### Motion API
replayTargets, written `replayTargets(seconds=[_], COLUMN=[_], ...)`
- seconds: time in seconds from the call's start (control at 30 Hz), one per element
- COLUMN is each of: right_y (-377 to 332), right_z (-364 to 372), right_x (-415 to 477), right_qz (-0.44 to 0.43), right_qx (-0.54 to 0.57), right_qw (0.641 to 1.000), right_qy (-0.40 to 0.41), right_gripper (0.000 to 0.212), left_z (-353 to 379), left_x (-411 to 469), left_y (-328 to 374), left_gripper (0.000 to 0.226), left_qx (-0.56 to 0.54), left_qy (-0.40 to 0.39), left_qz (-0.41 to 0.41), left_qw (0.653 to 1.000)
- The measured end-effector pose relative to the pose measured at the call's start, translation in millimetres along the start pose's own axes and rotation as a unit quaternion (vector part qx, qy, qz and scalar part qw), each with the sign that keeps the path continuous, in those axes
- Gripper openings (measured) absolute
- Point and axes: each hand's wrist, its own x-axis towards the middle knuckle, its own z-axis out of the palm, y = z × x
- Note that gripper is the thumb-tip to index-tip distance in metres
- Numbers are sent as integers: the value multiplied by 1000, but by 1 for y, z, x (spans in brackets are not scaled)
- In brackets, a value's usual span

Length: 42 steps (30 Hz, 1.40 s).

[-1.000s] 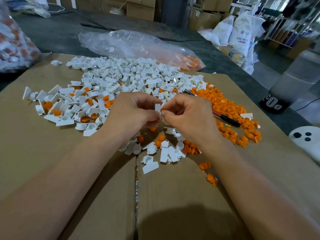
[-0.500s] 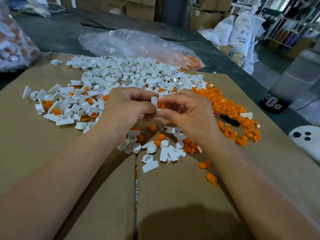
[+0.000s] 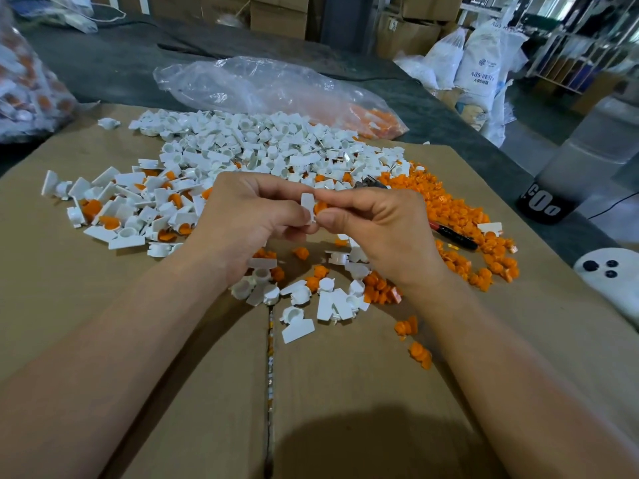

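My left hand [image 3: 249, 219] pinches a small white plastic piece [image 3: 307, 205] upright between thumb and fingers. My right hand [image 3: 377, 226] pinches a small orange plastic cap [image 3: 320, 207] and holds it against the white piece's right side. Both hands meet above the middle of the cardboard sheet [image 3: 345, 392]. A big heap of white pieces [image 3: 249, 146] spreads behind the hands. A heap of orange caps [image 3: 453, 216] lies to the right. On the left lie white pieces with orange caps in them [image 3: 114, 209].
A red and black pen [image 3: 453, 236] lies among the orange caps. A clear plastic bag [image 3: 276, 91] holding orange parts lies behind the heaps, another full bag [image 3: 24, 84] at far left. A white device [image 3: 612, 281] sits at the right edge. Loose pieces [image 3: 332, 299] lie under the hands.
Both hands rose slightly and shifted away from me. The white piece turned more upright, and the orange cap came against its side.
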Motion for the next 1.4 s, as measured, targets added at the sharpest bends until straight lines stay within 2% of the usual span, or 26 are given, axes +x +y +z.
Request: replayTargets(seconds=[0.17, 0.4, 0.53, 0.8, 1.1, 1.4], right_y=[2, 2, 0, 0, 1, 4], right_z=[-3, -3, -2, -4, -1, 0], right_x=[2, 1, 0, 1, 0, 1], right_qz=[19, 7, -6, -1, -82, -73], right_qx=[11, -13, -1, 29, 14, -2], right_qw=[1000, 1000, 1000, 999, 996, 997], right_qy=[-18, -22, -24, -30, -9, 8], right_gripper=[34, 29, 33, 50, 33, 27], left_z=[2, 1, 1, 0, -1, 0], left_x=[-1, -2, -2, 0, 0, 2], left_y=[-2, -2, -3, -2, -2, -5], left_gripper=[24, 23, 16, 16, 17, 15], left_qx=[5, 3, 7, -26, -20, -23], left_qy=[7, -3, -10, 6, -3, -2], left_qz=[-2, -2, 1, 1, 5, -3], left_qw=[1000, 1000, 1000, 1000, 1000, 1000])
